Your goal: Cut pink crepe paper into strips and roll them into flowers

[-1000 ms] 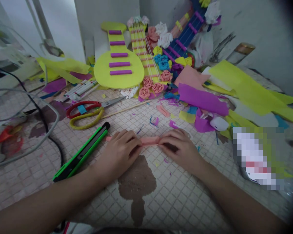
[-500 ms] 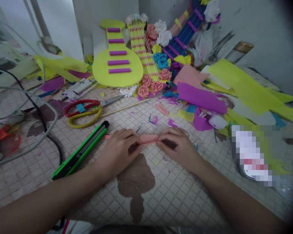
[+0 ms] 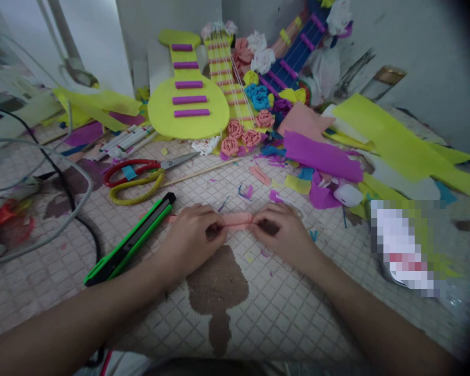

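Observation:
A narrow strip of salmon-pink crepe paper (image 3: 237, 220) stretches between my hands, just above or on the tabletop. My left hand (image 3: 196, 230) pinches it, and more of the strip comes out on that hand's far side, towards the cutter. At the strip's right end, my right hand (image 3: 280, 227) grips it between thumb and fingers. A lengthwise fold line shows on the paper. Beside my left wrist lies a green box cutter (image 3: 131, 240). Beyond it are scissors (image 3: 141, 177) with one red and one yellow handle loop.
A yellow paper guitar (image 3: 190, 107) with purple bars leans at the back, near pink paper roses (image 3: 235, 129). Purple crepe paper (image 3: 323, 156) and yellow sheets (image 3: 399, 136) lie right. A thin stick (image 3: 203, 172) rests behind my hands. Cables (image 3: 72, 209) run along the left.
Both hands stay in nearly the same place. The strip between them has turned slightly, and its fold line shows more clearly now.

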Demonstrator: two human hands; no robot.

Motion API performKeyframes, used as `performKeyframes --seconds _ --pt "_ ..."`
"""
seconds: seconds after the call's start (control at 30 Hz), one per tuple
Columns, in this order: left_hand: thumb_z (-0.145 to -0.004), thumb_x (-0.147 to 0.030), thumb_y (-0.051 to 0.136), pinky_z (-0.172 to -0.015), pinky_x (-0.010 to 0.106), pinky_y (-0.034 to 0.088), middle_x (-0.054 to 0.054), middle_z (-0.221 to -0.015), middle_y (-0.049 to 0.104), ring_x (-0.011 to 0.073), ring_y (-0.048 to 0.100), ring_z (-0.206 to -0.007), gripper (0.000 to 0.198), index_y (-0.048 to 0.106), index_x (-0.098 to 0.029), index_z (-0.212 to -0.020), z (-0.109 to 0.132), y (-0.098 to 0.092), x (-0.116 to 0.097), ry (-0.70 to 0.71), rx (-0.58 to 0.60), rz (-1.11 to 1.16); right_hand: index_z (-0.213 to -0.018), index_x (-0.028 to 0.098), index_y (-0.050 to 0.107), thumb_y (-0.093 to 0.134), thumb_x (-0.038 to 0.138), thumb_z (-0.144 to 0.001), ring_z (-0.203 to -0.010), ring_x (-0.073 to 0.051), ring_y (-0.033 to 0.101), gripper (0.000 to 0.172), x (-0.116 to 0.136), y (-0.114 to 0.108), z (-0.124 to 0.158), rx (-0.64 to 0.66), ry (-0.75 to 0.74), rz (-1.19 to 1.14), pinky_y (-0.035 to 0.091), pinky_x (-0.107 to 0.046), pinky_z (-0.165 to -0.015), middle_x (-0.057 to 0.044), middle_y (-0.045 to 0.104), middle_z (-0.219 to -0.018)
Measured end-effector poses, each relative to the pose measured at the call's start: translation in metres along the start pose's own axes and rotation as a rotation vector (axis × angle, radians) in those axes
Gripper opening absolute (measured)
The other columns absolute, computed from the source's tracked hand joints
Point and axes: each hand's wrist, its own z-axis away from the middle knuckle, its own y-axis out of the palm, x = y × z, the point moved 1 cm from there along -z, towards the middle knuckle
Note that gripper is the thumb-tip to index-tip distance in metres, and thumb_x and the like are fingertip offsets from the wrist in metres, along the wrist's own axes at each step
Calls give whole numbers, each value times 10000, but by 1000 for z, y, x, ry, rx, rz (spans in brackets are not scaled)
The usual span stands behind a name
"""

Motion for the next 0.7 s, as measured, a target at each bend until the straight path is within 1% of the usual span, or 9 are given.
performKeyframes --seconds 0.1,0.43,0.57,0.7 --pt "-759 -179 530 -651 284 398 18 -668 578 152 514 -700 135 565 -164 -629 -1 0 0 -11 -12 9 -622 202 582 602 178 -722 -768 -182 565 105 1 1 -1 -11 13 -5 371 -378 -802 -2 615 -696" --pt "-736 -191 536 -614 276 389 26 -627 560 148 502 -652 136 569 -151 -610 -6 0 1 -37 -2 -30 -604 200 589 606 172 -702 -750 -181 576 103 2 2 -2 -26 37 37 363 -379 -791 3 624 -675" --pt "-727 -200 540 -586 263 376 17 -611 549 142 497 -633 147 541 -162 -585 -7 1 3 -31 3 -42 -587 200 586 622 167 -687 -733 -179 577 111 4 2 -2 -38 40 58 357 -381 -793 5 630 -664" --pt "-725 -201 539 -577 256 375 12 -606 553 134 494 -619 145 552 -161 -587 -6 1 4 -34 -1 -42 -582 201 590 616 156 -677 -726 -178 575 109 4 2 -3 -38 48 59 365 -379 -798 4 628 -657"
